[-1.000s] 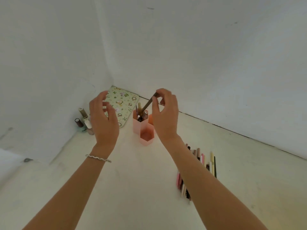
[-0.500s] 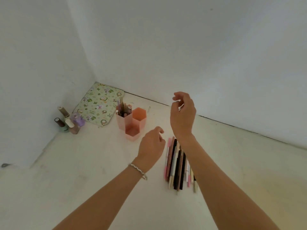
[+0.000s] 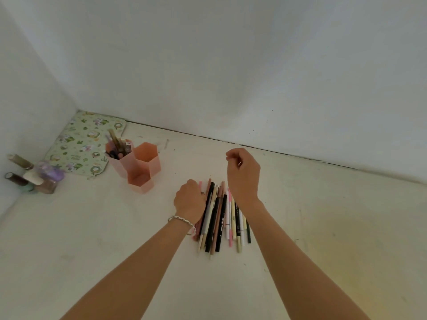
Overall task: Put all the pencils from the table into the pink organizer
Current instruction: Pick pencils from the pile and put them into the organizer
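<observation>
Several pencils lie in a loose pile on the white table, pointing roughly towards me. My left hand sits on the pile's left edge, knuckles up, with its fingers curled down around a pencil there; the fingertips are hidden. My right hand hovers just above the pile's far end, fingers loosely curled, holding nothing. The pink organizer, three joined hexagonal cups, stands to the left of the pile. Its back-left cup holds several pencils; the other two cups look empty.
A floral-patterned pad lies in the corner behind the organizer. Small nail-polish bottles stand by the left wall. White walls close off the table at the back and on the left.
My right hand let go of a pencil in the organizer and drew back over the pile. My left hand came down from beside the organizer onto the pile's left edge. My view shifted right.
</observation>
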Demonstrator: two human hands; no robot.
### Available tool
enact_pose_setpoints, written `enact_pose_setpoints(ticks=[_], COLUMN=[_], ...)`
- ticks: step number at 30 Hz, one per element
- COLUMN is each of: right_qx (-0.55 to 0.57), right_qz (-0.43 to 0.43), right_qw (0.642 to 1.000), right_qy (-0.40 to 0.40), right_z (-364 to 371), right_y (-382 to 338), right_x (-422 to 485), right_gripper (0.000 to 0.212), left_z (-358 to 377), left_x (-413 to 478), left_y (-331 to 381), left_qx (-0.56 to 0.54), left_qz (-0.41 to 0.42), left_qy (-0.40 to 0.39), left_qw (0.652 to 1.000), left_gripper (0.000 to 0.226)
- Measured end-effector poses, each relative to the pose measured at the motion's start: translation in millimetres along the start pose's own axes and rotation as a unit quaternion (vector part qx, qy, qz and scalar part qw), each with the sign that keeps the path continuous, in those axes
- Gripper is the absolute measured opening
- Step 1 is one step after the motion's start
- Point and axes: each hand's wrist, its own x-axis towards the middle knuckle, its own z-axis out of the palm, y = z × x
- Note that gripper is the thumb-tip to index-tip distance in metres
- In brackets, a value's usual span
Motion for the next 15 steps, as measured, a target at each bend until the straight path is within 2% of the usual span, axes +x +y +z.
enact_pose_setpoints(ticks=[3, 5, 8, 10, 11, 13, 15], right_qx=[-0.003, -0.008, -0.043, -0.123, -0.189, -0.334, -0.425], right_qz=[0.001, 0.001, 0.016, 0.021, 0.008, -0.037, -0.070], right_qw=[1.000, 1.000, 0.998, 0.986, 0.968, 0.911, 0.865], right_qy=[-0.020, -0.023, -0.042, -0.114, -0.164, -0.240, -0.258], right_z=[2, 0, 1, 7, 13, 27, 40], right_y=[5, 6, 6, 4, 4, 4, 7], right_x=[-3, -2, 3, 3, 2, -6, -17], right_gripper=[0.030, 0.029, 0.025, 0.022, 0.020, 0.023, 0.029], left_z=[0, -9, -37, -62, -74, -92, -104], left_x=[4, 5, 8, 9, 8, 7, 4], left_y=[0, -3, -6, -5, -4, -3, -5], left_qx=[-0.034, -0.093, -0.219, -0.251, -0.264, -0.287, -0.304], left_qz=[-0.016, -0.012, 0.037, 0.096, 0.120, 0.148, 0.164], left_qy=[-0.019, -0.009, 0.063, 0.129, 0.154, 0.191, 0.219], left_qw=[0.999, 0.996, 0.973, 0.955, 0.945, 0.927, 0.913], left_gripper=[0.013, 0.007, 0.032, 0.040, 0.044, 0.046, 0.044])
